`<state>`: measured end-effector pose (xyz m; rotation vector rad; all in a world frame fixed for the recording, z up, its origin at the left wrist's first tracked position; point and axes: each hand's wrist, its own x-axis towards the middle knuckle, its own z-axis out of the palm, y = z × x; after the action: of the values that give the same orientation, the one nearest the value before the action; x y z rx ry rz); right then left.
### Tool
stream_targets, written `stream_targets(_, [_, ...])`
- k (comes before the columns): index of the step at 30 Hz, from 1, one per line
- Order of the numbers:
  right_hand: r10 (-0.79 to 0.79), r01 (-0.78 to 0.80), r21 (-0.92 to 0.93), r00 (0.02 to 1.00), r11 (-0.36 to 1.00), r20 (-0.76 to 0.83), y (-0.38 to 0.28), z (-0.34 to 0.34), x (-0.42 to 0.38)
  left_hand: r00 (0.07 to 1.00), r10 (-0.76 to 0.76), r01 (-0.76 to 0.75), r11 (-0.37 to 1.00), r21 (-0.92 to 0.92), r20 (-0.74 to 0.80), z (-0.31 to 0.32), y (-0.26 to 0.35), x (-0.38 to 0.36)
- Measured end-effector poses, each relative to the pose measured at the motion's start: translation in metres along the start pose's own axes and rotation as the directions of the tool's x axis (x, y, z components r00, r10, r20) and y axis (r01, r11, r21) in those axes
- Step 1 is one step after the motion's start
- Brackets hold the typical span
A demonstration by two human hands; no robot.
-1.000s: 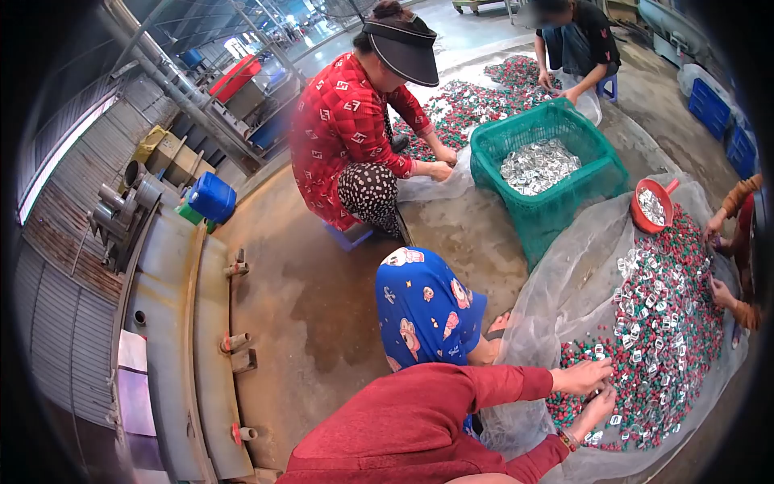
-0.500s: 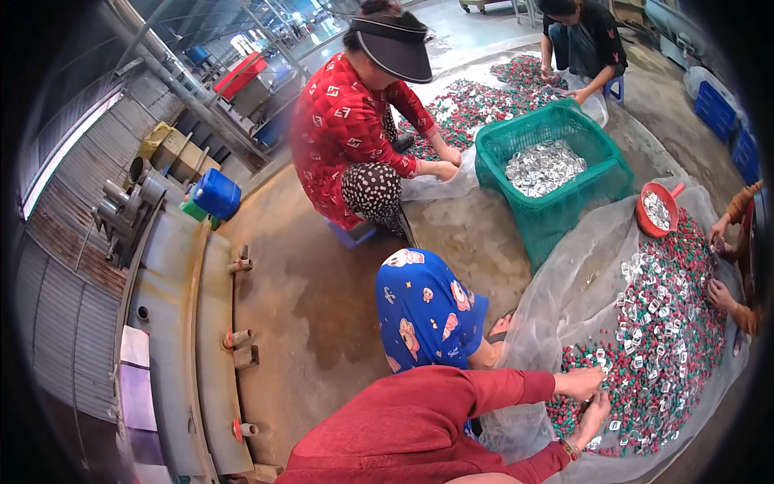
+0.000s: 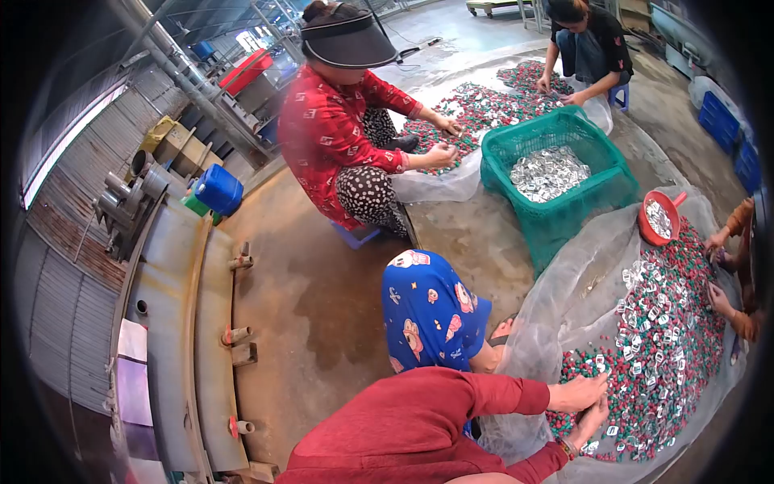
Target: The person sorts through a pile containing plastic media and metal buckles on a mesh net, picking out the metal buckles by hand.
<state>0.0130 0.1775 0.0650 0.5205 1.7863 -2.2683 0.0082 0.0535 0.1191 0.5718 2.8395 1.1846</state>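
Note:
My left hand point(image 3: 579, 393), in a maroon sleeve, is over the edge of a pile of red and green pellets point(image 3: 613, 411) mixed with small silver tabs point(image 3: 637, 367). Its fingers are pinched together. Just below it is my right hand point(image 3: 591, 421), with a bracelet at the wrist and fingers curled inward. The fingertips of both hands meet, and whatever is between them is too small to make out. The pile lies on a translucent mesh sheet point(image 3: 556, 282). At its upper end stands a red handled strainer point(image 3: 655, 218) holding silver tabs.
Beside me crouches a person in a blue patterned hood point(image 3: 427, 310). A green basket point(image 3: 524, 218) of silver tabs stands beyond. Two people work at another pile point(image 3: 492, 105); another person's hands point(image 3: 720, 298) are at the right. Metal tanks point(image 3: 173, 323) line the left.
The red-shirted person's hands have moved apart over the far pile. My hands have shifted slightly and remain together. The view has moved a little.

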Motion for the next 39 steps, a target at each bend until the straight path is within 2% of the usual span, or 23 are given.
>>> stream_targets(2, [-0.01,0.009,-0.022,0.999,1.0,-0.045,-0.004,0.002,-0.006,0.998,-0.009,0.012,0.998,-0.061,0.055,0.014,-0.009,0.004])
stream_targets(5, [0.08,-0.069,-0.242,0.996,0.968,0.033,-0.036,0.005,-0.021,0.99,-0.019,0.04,0.987,-0.153,0.138,0.02,-0.033,0.016])
stream_targets(6, [0.069,-0.05,-0.288,0.996,0.956,0.055,-0.041,0.008,-0.023,0.974,-0.026,0.059,0.988,-0.142,0.226,0.015,-0.034,0.019])
stream_targets(9, [-0.1,0.101,-0.054,0.994,0.993,0.037,-0.028,0.013,-0.017,0.996,0.062,-0.063,0.998,0.019,0.06,-0.023,0.006,0.005])
stream_targets(10, [-0.145,0.145,0.026,0.989,0.989,-0.001,-0.024,0.016,-0.019,0.986,0.165,-0.167,0.983,0.071,0.021,-0.019,0.008,0.003])
stream_targets(13, [-0.116,0.115,-0.033,0.993,0.993,-0.036,-0.021,0.005,-0.019,0.992,0.12,-0.12,0.993,-0.011,0.046,-0.02,0.013,0.001])
stream_targets(14, [-0.101,0.093,-0.073,0.989,0.993,-0.109,-0.027,0.014,-0.025,0.999,0.033,-0.032,0.999,-0.03,0.022,-0.01,0.009,0.0])
stream_targets(17, [0.004,-0.015,-0.189,0.998,0.982,-0.055,-0.037,0.006,-0.023,0.983,-0.052,0.085,0.98,-0.182,0.178,-0.01,-0.005,0.016])
stream_targets(18, [0.031,-0.052,-0.211,0.995,0.976,-0.099,-0.038,0.007,-0.024,0.98,-0.064,0.104,0.972,-0.211,0.187,-0.015,-0.005,0.014])
stream_targets(21, [0.03,-0.045,-0.106,0.99,0.993,-0.135,-0.043,0.005,-0.025,0.992,0.112,-0.103,0.987,-0.121,0.065,-0.017,0.002,0.004])
stream_targets(22, [0.049,-0.06,-0.063,0.985,0.996,-0.167,-0.043,0.001,-0.025,0.983,0.148,-0.126,0.973,-0.195,0.106,-0.018,0.004,0.002])
stream_targets(25, [0.116,-0.101,0.073,0.961,0.992,-0.25,-0.036,-0.005,-0.024,0.97,0.204,-0.183,0.97,-0.16,0.129,-0.014,0.005,0.0])
stream_targets(26, [0.167,-0.14,0.135,0.962,0.981,-0.216,-0.033,-0.007,-0.022,0.971,0.171,-0.145,0.977,-0.158,0.167,-0.019,0.008,0.0])
stream_targets(30, [0.189,-0.177,0.181,0.981,0.968,-0.054,-0.037,-0.012,-0.024,0.952,0.193,-0.171,0.979,-0.108,0.239,-0.044,0.007,0.006])
stream_targets(33, [0.149,-0.141,0.279,0.989,0.95,-0.007,-0.049,0.0,-0.036,0.97,0.197,-0.194,0.98,-0.032,0.145,-0.037,-0.001,0.004])
stream_targets(35, [0.124,-0.114,0.33,0.992,0.937,-0.011,-0.049,0.002,-0.038,0.988,0.153,-0.152,0.988,-0.033,0.035,-0.031,-0.003,0.005])
stream_targets(38, [-0.05,0.055,0.145,0.998,0.988,-0.041,-0.05,0.014,-0.036,0.985,0.032,-0.058,0.986,-0.153,-0.167,-0.015,-0.001,0.011])
stream_targets(39, [-0.048,0.059,0.151,0.996,0.987,-0.071,-0.052,0.023,-0.038,0.971,-0.025,-0.026,0.977,-0.212,-0.237,-0.011,-0.001,0.014])
